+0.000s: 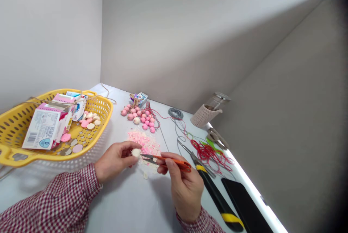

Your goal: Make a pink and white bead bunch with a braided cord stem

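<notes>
— While the left hand (115, 160) pinches that small white round piece (136, 152) between thumb and fingertips, what is the right hand (185, 186) doing?

— It is closed around the orange snips (168, 160), whose blades point left and sit right at the piece. Both hands hover low over the counter (130, 204), near the middle of its near half.

— So which step does that look like?

— A trimming one, by my judgement. The blade tips meet the right edge of the piece, and a heap of pink and white shavings (145, 144) lies just beyond the hands. Whether the blades are biting or only touching is too small to tell.

— What would a cut there call for?

— A firm pinch by the left hand, I would say, with its fingertips kept clear of the blades, and a small squeeze of the snips, since the piece is tiny.

— And around them?

— Farther off lies a cluster of pink beads (140, 116). To the far left stands a yellow basket (16, 157) with cartons (46, 126) and more pink and white pieces. On the right, loose red cord (209, 153) lies tangled near a black and yellow tool (217, 200), with a jar in a knitted sleeve (208, 111) beyond it.
</notes>
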`<state>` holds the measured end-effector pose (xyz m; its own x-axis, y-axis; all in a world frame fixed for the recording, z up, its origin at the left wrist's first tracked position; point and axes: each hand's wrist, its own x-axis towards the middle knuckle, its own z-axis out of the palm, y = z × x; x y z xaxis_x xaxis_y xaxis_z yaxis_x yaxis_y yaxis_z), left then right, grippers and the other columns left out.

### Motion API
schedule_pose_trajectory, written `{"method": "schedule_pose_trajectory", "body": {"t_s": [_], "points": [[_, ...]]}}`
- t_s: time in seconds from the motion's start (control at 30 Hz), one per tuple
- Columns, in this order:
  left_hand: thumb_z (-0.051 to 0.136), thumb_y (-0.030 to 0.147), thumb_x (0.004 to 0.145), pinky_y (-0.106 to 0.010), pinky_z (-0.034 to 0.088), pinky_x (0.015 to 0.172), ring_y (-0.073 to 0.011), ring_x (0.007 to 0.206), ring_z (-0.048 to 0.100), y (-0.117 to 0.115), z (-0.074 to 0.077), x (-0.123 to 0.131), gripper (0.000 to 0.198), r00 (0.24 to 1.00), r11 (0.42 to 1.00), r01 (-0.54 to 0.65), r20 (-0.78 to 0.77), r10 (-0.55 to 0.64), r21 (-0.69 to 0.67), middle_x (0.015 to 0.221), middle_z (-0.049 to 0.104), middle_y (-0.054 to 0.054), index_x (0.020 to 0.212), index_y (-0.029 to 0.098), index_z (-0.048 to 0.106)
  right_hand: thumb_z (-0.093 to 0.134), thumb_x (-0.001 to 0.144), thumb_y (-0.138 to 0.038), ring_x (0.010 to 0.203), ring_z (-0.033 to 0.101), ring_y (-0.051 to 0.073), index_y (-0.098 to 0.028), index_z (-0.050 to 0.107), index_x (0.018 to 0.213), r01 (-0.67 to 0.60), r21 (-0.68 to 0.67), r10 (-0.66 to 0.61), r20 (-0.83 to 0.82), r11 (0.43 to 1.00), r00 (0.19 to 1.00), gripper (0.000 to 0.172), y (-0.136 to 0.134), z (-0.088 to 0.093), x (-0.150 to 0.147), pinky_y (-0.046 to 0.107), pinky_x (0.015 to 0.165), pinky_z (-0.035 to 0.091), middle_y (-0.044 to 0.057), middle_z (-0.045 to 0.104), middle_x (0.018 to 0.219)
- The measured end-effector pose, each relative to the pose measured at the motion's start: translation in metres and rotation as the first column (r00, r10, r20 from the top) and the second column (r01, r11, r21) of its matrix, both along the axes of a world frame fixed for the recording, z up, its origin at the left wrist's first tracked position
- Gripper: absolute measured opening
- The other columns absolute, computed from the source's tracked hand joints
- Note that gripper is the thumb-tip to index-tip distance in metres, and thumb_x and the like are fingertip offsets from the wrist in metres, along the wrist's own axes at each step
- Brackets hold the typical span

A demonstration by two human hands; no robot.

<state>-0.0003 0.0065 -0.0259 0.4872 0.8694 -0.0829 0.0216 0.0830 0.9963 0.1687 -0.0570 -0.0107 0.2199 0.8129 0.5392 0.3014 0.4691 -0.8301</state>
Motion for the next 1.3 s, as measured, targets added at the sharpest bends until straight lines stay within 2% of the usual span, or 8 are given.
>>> {"method": "schedule_pose_trajectory", "body": {"t_s": [0.3,0.6,0.83,1.07,1.17,1.3], "points": [[0.060,0.028,0.063,-0.026,0.037,0.056,-0.0101,0.055,0.046,-0.0006,-0.0030,0.0012,0.041,1.000,1.000,0.013,-0.017,-0.013,0.014,0.059,0.047,0.005,0.101,0.011,0.059,0.053,0.085,-0.021,0.049,0.059,0.012,-0.017,0.066,0.089,-0.052,0.012,0.052,0.004,0.999,0.999,0.015,0.0008,-0.0027,0.0007,0.024,0.046,0.053,0.004,0.067,0.069],[0.059,0.029,0.064,-0.025,0.038,0.057,-0.0102,0.056,0.046,-0.0011,-0.0015,0.0009,0.041,0.999,0.999,0.023,-0.033,-0.022,0.032,0.059,0.047,0.005,0.101,0.013,0.059,0.053,0.084,-0.024,0.049,0.059,0.013,-0.017,0.066,0.087,-0.035,-0.016,0.035,0.032,0.999,0.999,0.015,0.0011,-0.0019,0.0004,0.026,0.046,0.053,0.004,0.067,0.068],[0.052,0.031,0.070,-0.029,0.042,0.064,-0.0134,0.063,0.051,-0.0021,-0.0029,0.0006,0.035,0.999,0.996,0.043,-0.007,-0.043,0.076,0.066,0.053,0.001,0.100,0.012,0.053,0.054,0.084,-0.023,0.048,0.059,0.012,-0.017,0.066,0.086,-0.013,-0.022,0.013,0.018,1.000,1.000,0.014,0.0019,-0.0010,-0.0007,0.025,0.047,0.052,0.004,0.067,0.068],[0.056,0.025,0.069,-0.023,0.038,0.058,-0.0104,0.059,0.046,-0.0011,-0.0033,-0.0027,0.023,0.986,0.974,-0.032,-0.151,0.067,0.225,0.063,0.049,0.005,0.089,0.016,0.056,0.054,0.084,-0.025,0.047,0.059,0.012,-0.016,0.067,0.084,-0.005,-0.052,0.004,-0.018,0.999,1.000,0.016,0.0020,-0.0029,-0.0020,0.025,0.045,0.053,0.004,0.068,0.067],[0.057,0.025,0.068,-0.023,0.038,0.058,-0.0099,0.059,0.044,-0.0005,-0.0015,-0.0035,0.023,0.977,0.966,-0.021,-0.202,0.075,0.257,0.064,0.049,0.005,0.090,0.016,0.058,0.054,0.084,-0.026,0.047,0.058,0.012,-0.016,0.067,0.084,-0.006,-0.069,0.003,-0.044,0.998,0.999,0.016,0.0029,-0.0048,-0.0019,0.025,0.045,0.052,0.005,0.068,0.067],[0.055,0.024,0.069,-0.025,0.041,0.064,-0.0121,0.066,0.048,0.0003,-0.0028,-0.0030,0.031,0.974,0.944,0.014,-0.219,0.063,0.331,0.079,0.056,-0.002,0.097,0.014,0.061,0.054,0.084,-0.028,0.046,0.058,0.012,-0.015,0.067,0.083,-0.012,-0.083,0.007,-0.053,0.996,0.999,0.018,0.0032,-0.0044,-0.0024,0.025,0.045,0.052,0.005,0.067,0.066]]}}
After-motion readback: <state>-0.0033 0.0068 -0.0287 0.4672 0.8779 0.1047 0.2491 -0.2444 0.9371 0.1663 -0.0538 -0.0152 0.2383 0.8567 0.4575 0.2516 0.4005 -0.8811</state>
